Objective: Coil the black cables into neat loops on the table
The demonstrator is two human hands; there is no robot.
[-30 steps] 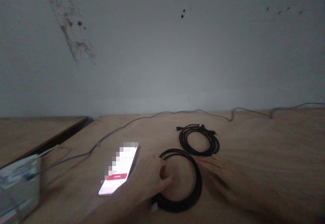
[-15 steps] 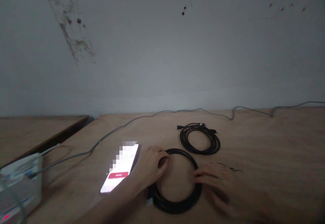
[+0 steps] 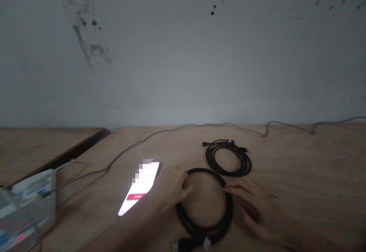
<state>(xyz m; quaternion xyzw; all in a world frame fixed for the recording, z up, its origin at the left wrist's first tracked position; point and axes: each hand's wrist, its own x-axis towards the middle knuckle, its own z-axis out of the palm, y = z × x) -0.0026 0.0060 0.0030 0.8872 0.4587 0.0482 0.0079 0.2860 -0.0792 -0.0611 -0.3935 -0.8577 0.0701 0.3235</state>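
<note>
A thick black cable (image 3: pixel 228 210) lies coiled in a ring on the wooden table, its connector (image 3: pixel 185 245) at the near left side of the ring. My left hand (image 3: pixel 174 185) is closed on the ring's upper left, fingers curled over the cable. On the other side, my right hand (image 3: pixel 251 202) touches the ring's right edge with its fingertips, the thumb apart from the fingers. Behind the ring lies a second, thinner black cable coil (image 3: pixel 210 160) with its plugs showing at the top.
A lit phone (image 3: pixel 143 185) lies beside my left forearm. At the left edge sits a white power strip or box (image 3: pixel 42 214) with plugged cords. A thin grey cable (image 3: pixel 128 148) runs along the table (image 3: pixel 300 160) near the wall.
The near coil has turned, so its connector sits lower and closer to the front. My hands stay at its two sides, and the view has shifted slightly.
</note>
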